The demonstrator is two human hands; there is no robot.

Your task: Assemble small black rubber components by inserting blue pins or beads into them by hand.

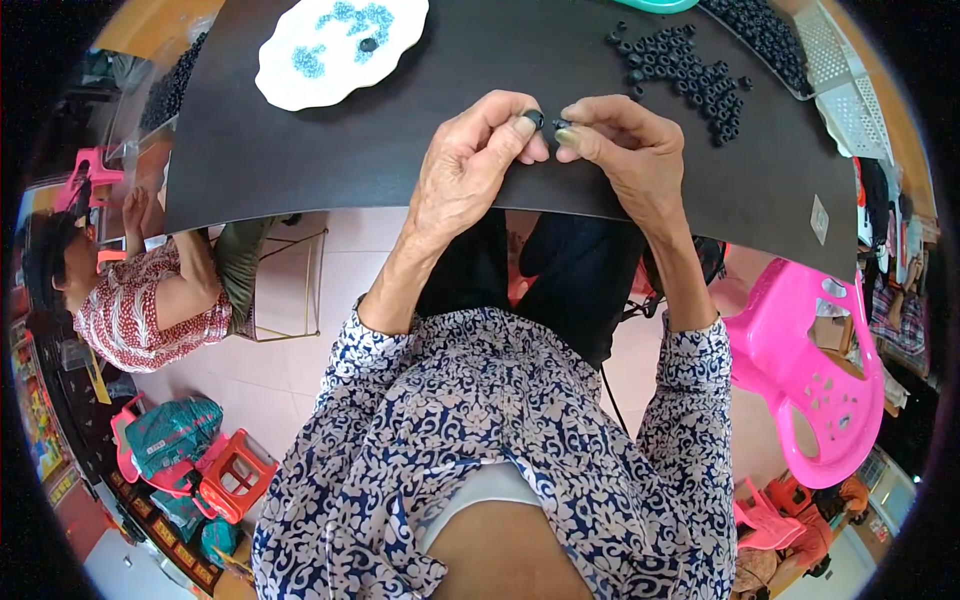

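Both my hands meet above the near edge of the dark table. Between thumb and fingertips, my left hand [475, 150] pinches a small round black part [535, 118]. My right hand [630, 145] is closed in a pinch on a smaller dark piece [561, 125], too small to make out, close beside the black part with a narrow gap. Beyond my right hand lies a loose spread of small black ring-like parts [690, 75]. Far left, a white scalloped plate [290, 90] holds small blue bits [308, 62] and one black part [368, 45].
A clear tray of black parts [755, 35] and white perforated baskets [858, 105] stand at the far right. A turquoise rim [650, 4] shows at the top edge. A pink chair [810, 370] is at my right. Another person [150, 295] sits at the left.
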